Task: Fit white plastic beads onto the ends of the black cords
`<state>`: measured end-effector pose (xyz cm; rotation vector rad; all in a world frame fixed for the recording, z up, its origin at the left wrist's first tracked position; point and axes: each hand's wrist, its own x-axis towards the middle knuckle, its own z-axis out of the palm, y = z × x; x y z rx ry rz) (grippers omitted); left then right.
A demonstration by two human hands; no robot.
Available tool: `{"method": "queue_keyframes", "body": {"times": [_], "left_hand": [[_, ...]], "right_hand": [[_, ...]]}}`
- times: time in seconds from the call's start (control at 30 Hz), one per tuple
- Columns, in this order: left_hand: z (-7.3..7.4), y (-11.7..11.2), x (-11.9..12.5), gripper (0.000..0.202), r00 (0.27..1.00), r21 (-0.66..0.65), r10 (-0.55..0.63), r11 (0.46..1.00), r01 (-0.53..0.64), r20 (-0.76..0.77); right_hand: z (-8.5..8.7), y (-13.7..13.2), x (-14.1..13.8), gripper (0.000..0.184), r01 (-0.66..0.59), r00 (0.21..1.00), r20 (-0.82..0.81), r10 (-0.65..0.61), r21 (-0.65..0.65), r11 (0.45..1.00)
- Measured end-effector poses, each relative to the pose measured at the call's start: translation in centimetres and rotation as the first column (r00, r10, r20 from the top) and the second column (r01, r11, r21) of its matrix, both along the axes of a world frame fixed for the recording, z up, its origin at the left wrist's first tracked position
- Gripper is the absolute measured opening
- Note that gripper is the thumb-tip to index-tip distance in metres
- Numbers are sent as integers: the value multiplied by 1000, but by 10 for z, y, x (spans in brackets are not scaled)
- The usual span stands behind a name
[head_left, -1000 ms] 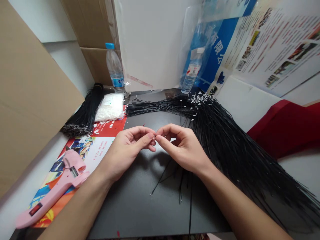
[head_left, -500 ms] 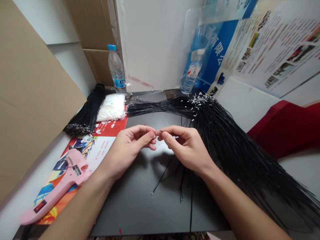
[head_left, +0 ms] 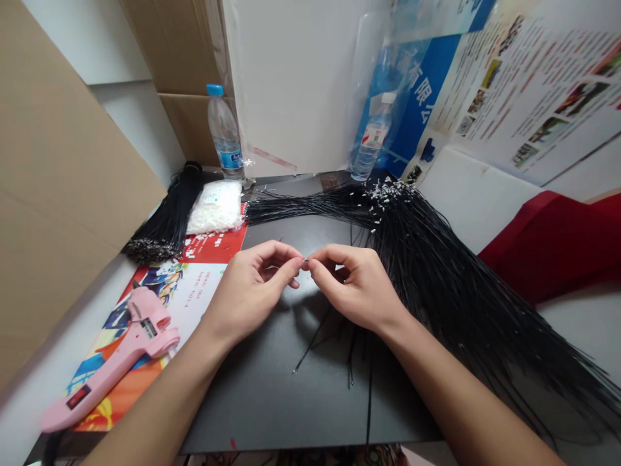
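- large sheet of cardboard (head_left: 63, 162): stands upright along the left side of the bench, with a brown carton (head_left: 187, 123) behind it.
- printed poster (head_left: 533, 84): covers the back right, with colour photographs and red and black text too small to read.
- blue banner (head_left: 417, 97): stands behind a clear plastic bag (head_left: 383, 77); large white characters read "有限公".
- red cloth (head_left: 557, 246): lies at the far right, on a white surface.
- black work board (head_left: 291, 401): lies under both hands.
- spread of black cords (head_left: 451, 285): fans across the board's right side, with small white tags (head_left: 388, 193) clustered at the gathered end.
- bundle of black cords (head_left: 165, 213): lies at the back left, its ends metallic.
- clear bag of small white parts (head_left: 214, 207): sits between this bundle and the spread, filled with pieces too small to tell apart.
- pink hot glue gun (head_left: 111, 356): lies on a colourful printed sheet (head_left: 179, 291), with a dark label on its body; the sheet's small text is not legible.
- two water bottles: one, blue-capped (head_left: 223, 133), stands at the back; the other (head_left: 371, 145) stands behind the plastic. both hold clear liquid and have blue-and-white labels.
- left hand (head_left: 250, 291): half closed, thumb and forefinger pinched.
- right hand (head_left: 356, 288): half closed, thumb and forefinger pinched.
- tiny dark piece (head_left: 305, 261): held between both pinches above the board, too small to identify.
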<state>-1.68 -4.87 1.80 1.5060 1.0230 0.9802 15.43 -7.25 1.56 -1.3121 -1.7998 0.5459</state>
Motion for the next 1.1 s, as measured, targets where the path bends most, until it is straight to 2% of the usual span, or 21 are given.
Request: {"method": "queue_keyframes", "body": {"times": [0.13, 0.23, 0.37, 0.5, 0.63, 0.83, 1.1], "left_hand": [[-1, 1, 0, 24, 1000, -6, -22, 1000, 22, 15], [-1, 2, -2, 23, 997, -42, -25, 999, 28, 67], [-3, 4, -4, 23, 979, -108, -25, 993, 48, 205], [-4, 5, -5, 26, 954, -163, 1, 985, 50, 299], [-3, 4, -5, 31, 941, -193, 18, 980, 50, 337], [-6, 5, -6, 27, 941, -193, -43, 975, 113, 335], [-11, 6, -5, 28, 936, -207, -59, 969, 138, 346]], "right_hand": [[-2, 0, -1, 11, 19, 997, -71, -17, 17, 1000], [-1, 1, 0, 13, 4, 991, -135, -11, -53, 999], [3, 4, 2, 19, -119, 945, -323, 50, -199, 973], [7, 4, 4, 29, -206, 895, -440, 74, -260, 943], [8, 2, 3, 35, -227, 883, -461, 82, -268, 936], [6, 1, 2, 38, -255, 866, -489, 104, -254, 933], [6, 1, 2, 28, -269, 871, -476, 123, -252, 930]]}}
